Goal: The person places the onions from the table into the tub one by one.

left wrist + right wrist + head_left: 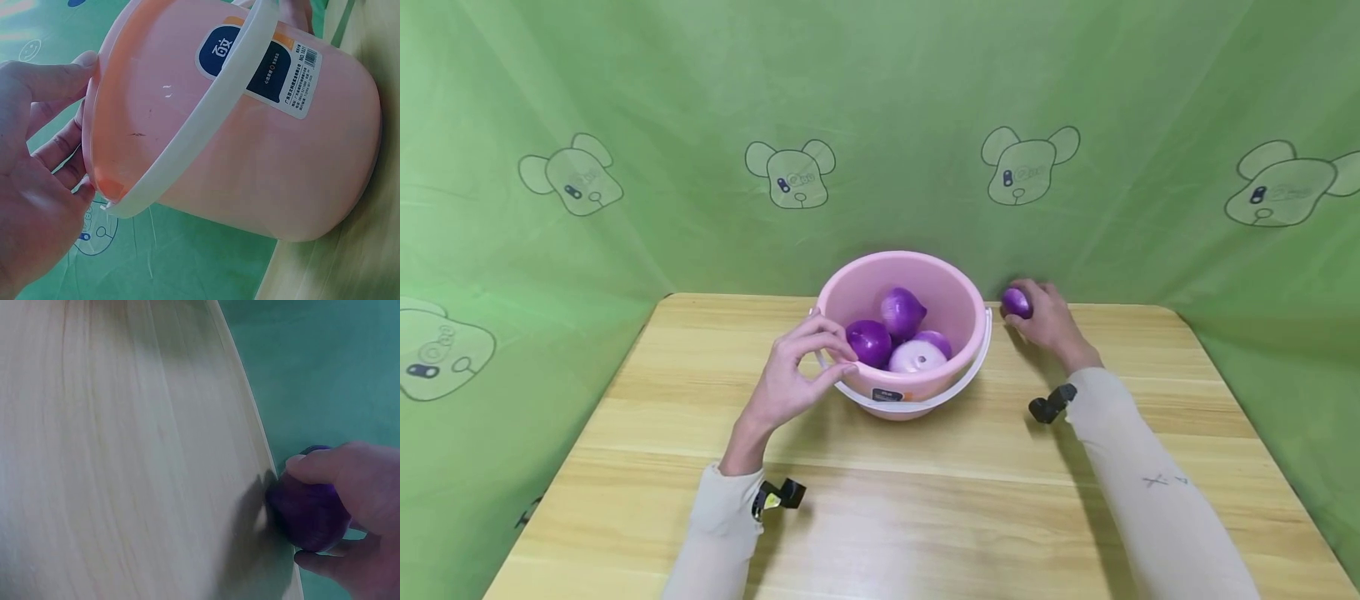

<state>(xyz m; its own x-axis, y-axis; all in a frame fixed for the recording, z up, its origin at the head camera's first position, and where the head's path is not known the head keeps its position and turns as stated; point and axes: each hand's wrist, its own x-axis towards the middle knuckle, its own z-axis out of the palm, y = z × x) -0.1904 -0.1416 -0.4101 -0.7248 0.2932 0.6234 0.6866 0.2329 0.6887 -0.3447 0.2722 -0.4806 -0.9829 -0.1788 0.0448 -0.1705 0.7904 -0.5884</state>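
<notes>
A pink bucket (pixel 901 267) with a white handle (pixel 206 119) stands at the back middle of the table. Inside it lie several purple onions (pixel 902 312), one showing its pale end up. My left hand (pixel 793 371) pinches the bucket's near left rim, thumb outside and fingers over the edge; the left wrist view shows the same grip. At the table's back edge, right of the bucket, my right hand (pixel 1048 321) grips another purple onion (pixel 310 509), thumb on one side and fingers round the other.
The wooden table (pixel 865 517) ends at the back against a green curtain (pixel 910 100) printed with bear heads. Curtain also hangs along both sides. A label (pixel 275 72) is stuck on the bucket's outside wall, and the handle hangs down over its near side.
</notes>
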